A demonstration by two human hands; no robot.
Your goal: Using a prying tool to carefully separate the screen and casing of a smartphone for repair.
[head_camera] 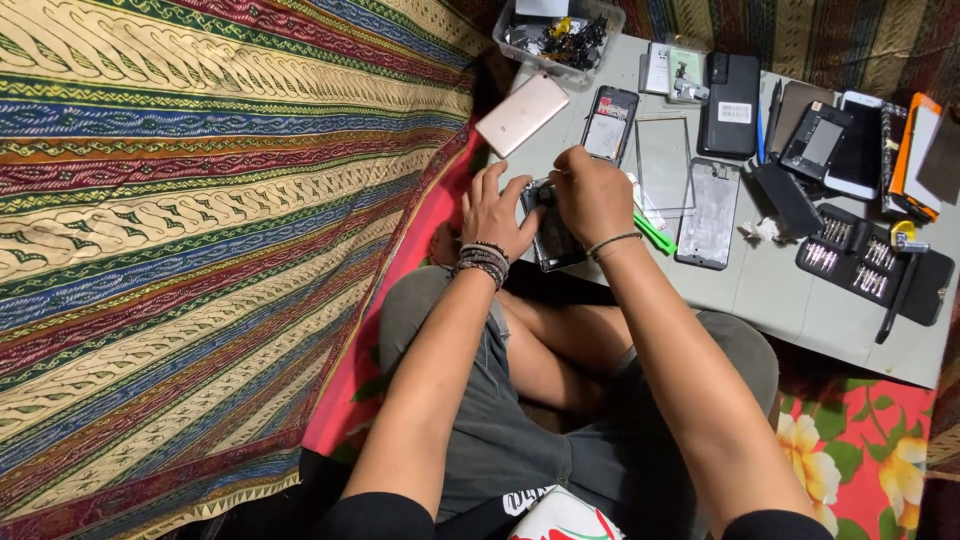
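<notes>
The opened phone [553,232] sits at the near edge of the grey table [790,300], close over the lap. The left hand [495,212] clamps it steady; the right hand [590,193] pinches what may be a thin tool over it

Left hand [497,212]: fingers spread and curled, palm down, beaded bands at the wrist.
Right hand [592,195]: knuckles up, fingers bunched and pinched together, thin band at the wrist.
Forearms: bare, both reaching forward, converging.
Legs: crossed beneath the arms.
</notes>
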